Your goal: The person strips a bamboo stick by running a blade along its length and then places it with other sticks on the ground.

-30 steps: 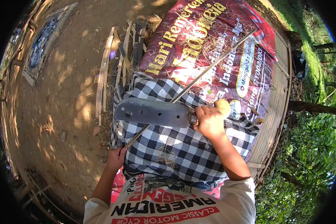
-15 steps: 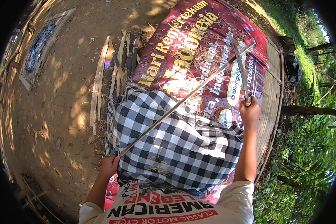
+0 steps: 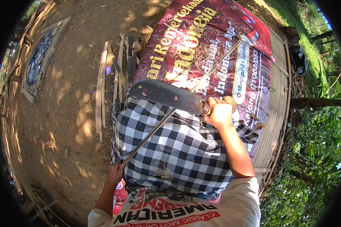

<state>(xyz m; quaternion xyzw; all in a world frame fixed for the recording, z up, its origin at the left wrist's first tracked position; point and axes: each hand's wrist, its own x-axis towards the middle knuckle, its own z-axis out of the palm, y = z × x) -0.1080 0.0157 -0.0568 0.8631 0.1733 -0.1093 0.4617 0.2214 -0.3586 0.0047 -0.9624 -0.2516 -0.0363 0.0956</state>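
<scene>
Right hand [image 3: 219,112] clenched on handle of broad cleaver [image 3: 166,95], blade lying across thin bamboo strip [image 3: 178,104]; left hand [image 3: 115,173] gripping strip's near end, beside checkered cloth [image 3: 178,151] over lap; printed red banner [image 3: 216,49] beneath

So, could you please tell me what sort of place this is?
Probably an outdoor rural yard used for bamboo work: bare dirt ground, split bamboo strips beside a red banner spread as a mat, and green plants at the edge.
</scene>
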